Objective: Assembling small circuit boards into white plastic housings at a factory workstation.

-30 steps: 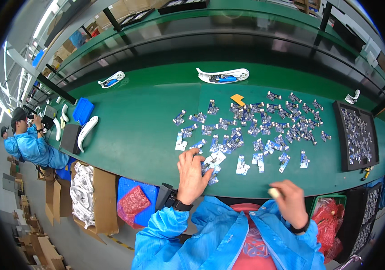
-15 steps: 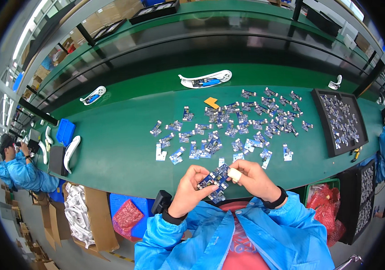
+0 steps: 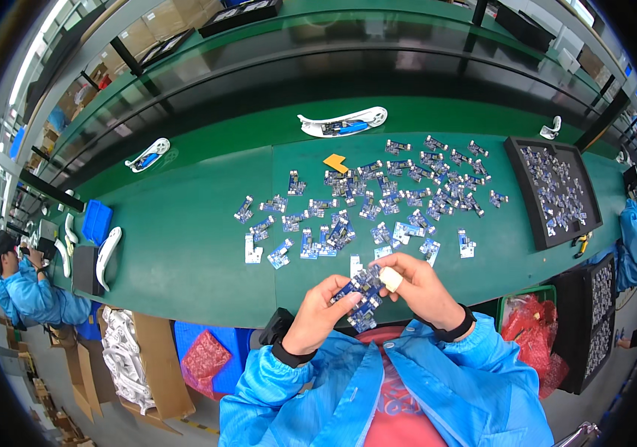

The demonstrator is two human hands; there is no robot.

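Fingers of both hands close around a small stack of blue circuit boards, held just above the near edge of the green tabletop. From the left side the left hand cups the stack, thumb and fingertips pinched on the boards; the right hand grips them from the right, and one of its fingers wears a pale finger cot that presses on the top board. Both wrists carry dark bands below blue sleeves. Just beyond the hands, more loose blue boards lie scattered across the middle of the tabletop, spreading toward its right side. Among them, nearer the far edge, sits a small orange piece. At the right edge rests a black tray filled with small parts. Toward the far edge lies a white curved housing with a blue insert, and a second, smaller one lies well apart at the far left. Off the left end of the tabletop, another person in a blue coat sits bent over work.
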